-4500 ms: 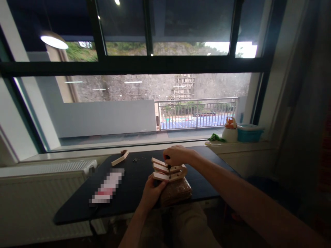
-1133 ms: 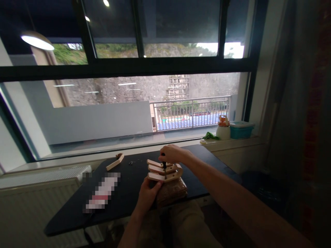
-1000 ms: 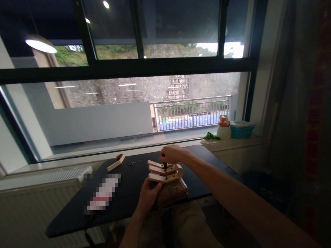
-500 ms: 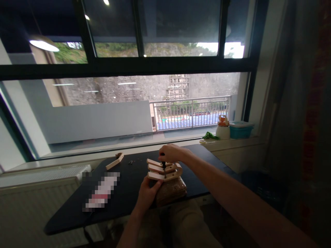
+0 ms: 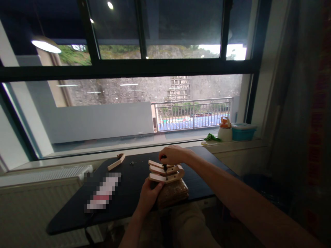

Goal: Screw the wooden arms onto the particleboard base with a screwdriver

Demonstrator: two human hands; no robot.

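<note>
A light wooden piece with several curved arms (image 5: pixel 167 172) rests on a brown cork-like block (image 5: pixel 172 193) near the front edge of the black table (image 5: pixel 124 196). My right hand (image 5: pixel 172 154) is closed round the dark handle of a small screwdriver (image 5: pixel 165 168), which stands upright with its tip on the wooden piece. My left hand (image 5: pixel 149 193) grips the near left end of the wooden piece, thumb on top.
A loose wooden arm (image 5: pixel 117 161) and a few small screws (image 5: pixel 132 162) lie at the table's far side. A blurred white and red packet (image 5: pixel 102 191) lies to the left. A white pot (image 5: pixel 224 131) and teal box (image 5: pixel 243 131) stand on the windowsill. A radiator (image 5: pixel 38 193) is at left.
Both hands stay on the wooden piece and screwdriver. Only the view shifts slightly; the right hand's grip turns a little on the handle.
</note>
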